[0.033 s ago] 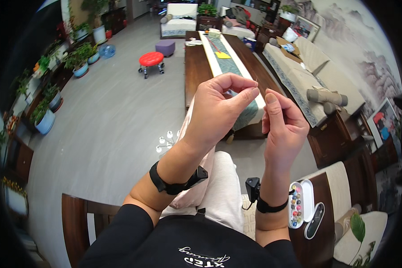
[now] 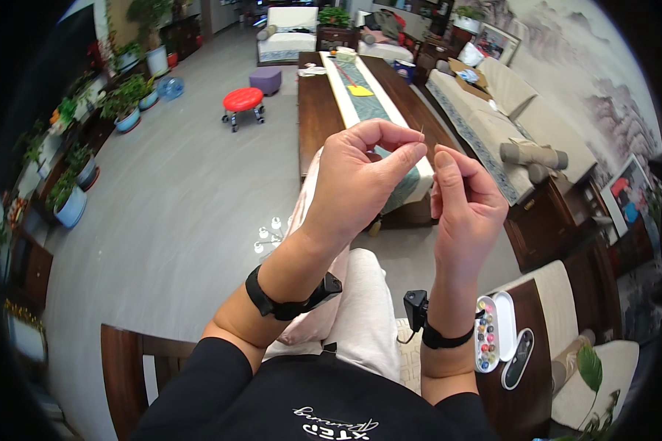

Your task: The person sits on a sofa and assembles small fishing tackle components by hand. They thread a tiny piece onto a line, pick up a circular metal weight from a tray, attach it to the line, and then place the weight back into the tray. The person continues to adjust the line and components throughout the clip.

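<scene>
Raised in front of me, my left hand [image 2: 364,176] is closed in a pinch of thumb and forefinger. A thin needle [image 2: 422,128] stands up from those fingertips, very small in the picture. Just to the right, my right hand [image 2: 467,202] is also pinched closed, its fingertips a short gap from the left ones. Whatever lies between the right fingers, perhaps a thread, is too fine to make out. Pale pink cloth [image 2: 301,332] hangs over my lap, beside my light trousers. At my right sits an opened white sewing case [image 2: 504,323] holding several coloured thread spools [image 2: 485,339].
A dark oval case insert [image 2: 518,359] lies beside the sewing case on a dark wooden surface [image 2: 531,400]. Ahead stands a long wooden table [image 2: 318,110] with a runner and a yellow fly swatter [image 2: 360,91]. A red wheeled stool [image 2: 243,99] and potted plants are leftward, a sofa [image 2: 467,110] rightward.
The room has shifted slightly left in the picture as my view turned a little. Both hands keep the same pinches and almost the same places.
</scene>
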Motion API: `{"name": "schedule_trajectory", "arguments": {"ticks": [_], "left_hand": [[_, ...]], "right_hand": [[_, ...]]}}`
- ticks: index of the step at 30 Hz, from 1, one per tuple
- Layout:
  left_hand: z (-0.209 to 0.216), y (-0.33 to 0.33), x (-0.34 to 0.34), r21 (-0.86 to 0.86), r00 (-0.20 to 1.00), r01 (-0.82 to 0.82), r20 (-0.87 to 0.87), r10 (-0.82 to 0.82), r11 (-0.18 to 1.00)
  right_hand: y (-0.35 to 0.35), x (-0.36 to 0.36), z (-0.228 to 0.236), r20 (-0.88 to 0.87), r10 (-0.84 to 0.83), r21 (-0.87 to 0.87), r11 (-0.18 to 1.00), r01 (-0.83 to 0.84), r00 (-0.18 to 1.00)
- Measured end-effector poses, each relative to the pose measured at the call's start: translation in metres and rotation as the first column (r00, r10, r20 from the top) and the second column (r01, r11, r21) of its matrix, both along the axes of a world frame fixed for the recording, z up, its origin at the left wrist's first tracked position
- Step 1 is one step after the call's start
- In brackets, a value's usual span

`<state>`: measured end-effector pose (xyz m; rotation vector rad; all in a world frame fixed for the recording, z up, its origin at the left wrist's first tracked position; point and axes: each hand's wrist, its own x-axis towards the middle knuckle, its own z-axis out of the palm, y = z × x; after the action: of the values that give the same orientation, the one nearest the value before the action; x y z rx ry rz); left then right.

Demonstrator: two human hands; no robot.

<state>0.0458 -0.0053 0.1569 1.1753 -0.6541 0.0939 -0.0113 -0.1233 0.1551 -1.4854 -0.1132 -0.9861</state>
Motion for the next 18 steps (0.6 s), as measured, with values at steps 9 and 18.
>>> {"name": "schedule_trajectory", "arguments": {"ticks": [9, 18], "left_hand": [[0.002, -0.029, -0.025, -0.020, 0.997, 0.027, -0.071, -0.028, 0.999], [-0.010, -0.030, -0.029, -0.060, 0.998, 0.012, -0.063, -0.016, 0.998]], "right_hand": [[-0.013, -0.014, 0.003, 0.131, -0.067, -0.021, 0.997, 0.070, 0.989], [-0.009, -0.011, -0.009, 0.147, -0.135, -0.088, 0.985, 0.148, 0.980]]}}
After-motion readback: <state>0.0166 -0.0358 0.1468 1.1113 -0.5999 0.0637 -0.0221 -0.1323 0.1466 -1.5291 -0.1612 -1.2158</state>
